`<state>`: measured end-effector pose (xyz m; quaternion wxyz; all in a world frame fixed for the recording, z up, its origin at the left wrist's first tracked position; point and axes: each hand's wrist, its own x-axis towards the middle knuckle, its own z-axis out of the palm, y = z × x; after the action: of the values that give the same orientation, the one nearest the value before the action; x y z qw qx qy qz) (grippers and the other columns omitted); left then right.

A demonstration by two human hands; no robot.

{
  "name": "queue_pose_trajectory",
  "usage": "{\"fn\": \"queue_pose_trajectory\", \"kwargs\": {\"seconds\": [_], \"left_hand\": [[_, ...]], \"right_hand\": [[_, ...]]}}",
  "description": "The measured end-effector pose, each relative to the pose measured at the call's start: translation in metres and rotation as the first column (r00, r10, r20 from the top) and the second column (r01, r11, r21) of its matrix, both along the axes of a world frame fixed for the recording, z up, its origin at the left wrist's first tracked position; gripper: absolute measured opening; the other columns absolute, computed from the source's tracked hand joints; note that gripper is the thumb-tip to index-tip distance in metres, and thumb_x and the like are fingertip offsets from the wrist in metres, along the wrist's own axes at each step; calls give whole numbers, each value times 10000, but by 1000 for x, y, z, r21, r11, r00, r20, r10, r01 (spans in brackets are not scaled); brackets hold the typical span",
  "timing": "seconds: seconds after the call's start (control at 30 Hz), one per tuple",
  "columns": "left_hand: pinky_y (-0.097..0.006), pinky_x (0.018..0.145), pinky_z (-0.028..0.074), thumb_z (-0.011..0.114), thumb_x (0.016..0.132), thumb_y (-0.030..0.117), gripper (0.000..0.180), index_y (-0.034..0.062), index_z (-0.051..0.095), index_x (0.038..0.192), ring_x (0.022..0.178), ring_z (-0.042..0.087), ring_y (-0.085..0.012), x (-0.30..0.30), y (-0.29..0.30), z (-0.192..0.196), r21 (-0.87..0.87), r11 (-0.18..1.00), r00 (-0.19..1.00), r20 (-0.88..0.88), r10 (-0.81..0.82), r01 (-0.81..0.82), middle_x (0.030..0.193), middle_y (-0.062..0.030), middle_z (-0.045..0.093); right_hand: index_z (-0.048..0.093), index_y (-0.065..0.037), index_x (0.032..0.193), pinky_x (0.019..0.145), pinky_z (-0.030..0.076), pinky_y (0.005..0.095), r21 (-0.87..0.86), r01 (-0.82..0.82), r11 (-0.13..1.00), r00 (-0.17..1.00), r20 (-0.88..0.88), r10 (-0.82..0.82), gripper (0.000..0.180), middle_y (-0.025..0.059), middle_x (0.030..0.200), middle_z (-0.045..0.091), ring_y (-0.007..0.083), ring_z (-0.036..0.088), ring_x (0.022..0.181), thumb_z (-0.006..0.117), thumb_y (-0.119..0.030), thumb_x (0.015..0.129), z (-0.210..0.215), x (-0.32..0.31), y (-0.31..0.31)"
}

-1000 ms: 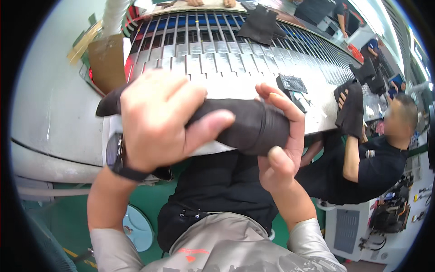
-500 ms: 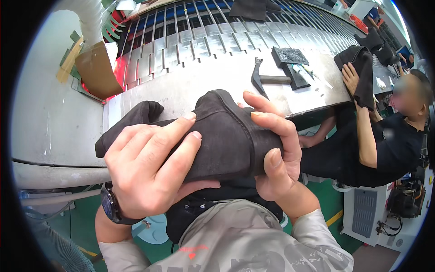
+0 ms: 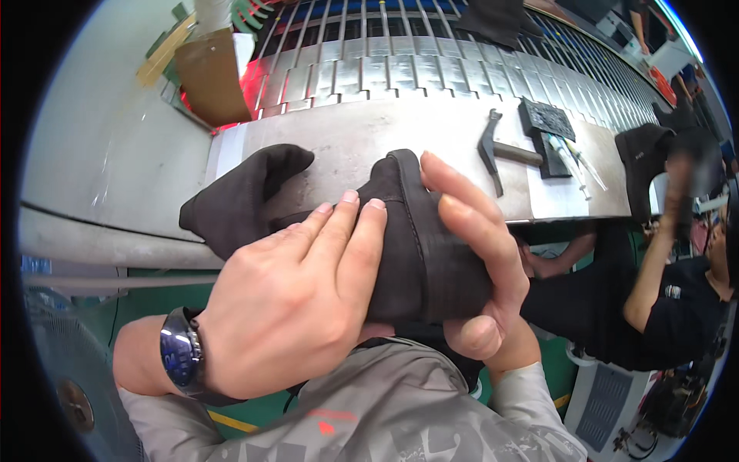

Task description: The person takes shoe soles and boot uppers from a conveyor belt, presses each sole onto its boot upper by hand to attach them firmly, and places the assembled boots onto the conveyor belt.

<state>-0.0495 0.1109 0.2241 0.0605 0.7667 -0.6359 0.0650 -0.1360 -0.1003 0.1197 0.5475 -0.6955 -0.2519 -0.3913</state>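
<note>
A black suede-like boot lies sideways between my hands above the bench's near edge. My left hand presses its fingers, held together, over the boot's upper, with the thumb partly hidden underneath. On the other side, my right hand cups the thick sole end, its fingers curled over the edge and its thumb below. To the left, a dark folded piece of the same material rests at the bench edge; whether it is joined to the boot is hidden behind my left hand.
On the metal bench lie a hammer, a textured black block and slim syringe-like tubes. Behind runs a roller conveyor carrying a dark piece. A co-worker stands at the right beside another black boot.
My left fingers have closed together and slid right along the boot. The view has shifted, moving the bench items rightward. The co-worker's arm has moved and their hand is blurred.
</note>
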Motion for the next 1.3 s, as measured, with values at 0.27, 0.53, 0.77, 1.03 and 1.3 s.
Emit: {"fn": "queue_pose_trajectory", "kwargs": {"seconds": [0.27, 0.53, 0.77, 1.03, 1.3], "left_hand": [[-458, 937, 635, 900, 783, 394, 900, -220, 521, 1320, 1090, 743, -462, -12, 11, -16, -48, 994, 994, 21, 103, -102, 1218, -356, 677], [-437, 885, 645, 732, 850, 175, 576, -203, 566, 1252, 1004, 764, -426, -5, 8, -7, 4, 998, 986, 154, 56, -58, 1110, -322, 714], [-396, 785, 641, 653, 849, 90, 440, -167, 620, 1204, 923, 776, -384, 22, -3, 21, 113, 993, 997, 63, -51, 44, 1017, -290, 739], [-448, 778, 651, 649, 841, 55, 342, -185, 677, 1082, 909, 780, -408, -2, 7, -1, 35, 996, 932, 351, -90, 83, 1020, -345, 739], [-450, 786, 643, 657, 784, 48, 365, -184, 673, 1066, 941, 770, -428, 8, 28, -8, -13, 990, 952, 275, -132, 141, 1031, -334, 736]], "right_hand": [[704, 82, 1147, 1068, 498, 610, 165, 78, 983, 996, 28, -84, 529, 275, 1163, 712, 438, 700, 1087, 425, -367, 1127, 3, 5, 25], [716, 26, 1125, 1074, 491, 594, 95, 94, 991, 996, -21, -92, 274, 222, 1164, 706, 370, 666, 1084, 574, -194, 1041, 10, -1, 27], [683, 41, 1125, 1063, 488, 555, -10, 164, 986, 985, -50, -164, 348, 220, 1187, 684, 367, 645, 1083, 733, -208, 888, 28, 4, 22], [590, 44, 1370, 1263, 294, 585, 551, -100, 829, 952, -189, 240, 1195, 319, 1446, 600, 414, 531, 1428, 250, -993, 881, 35, 1, 27], [511, 186, 1449, 1052, 480, 388, 269, -240, 933, 879, -348, 327, 790, 271, 1370, 622, 282, 613, 1230, 677, -407, 954, 41, 5, 35]]}}
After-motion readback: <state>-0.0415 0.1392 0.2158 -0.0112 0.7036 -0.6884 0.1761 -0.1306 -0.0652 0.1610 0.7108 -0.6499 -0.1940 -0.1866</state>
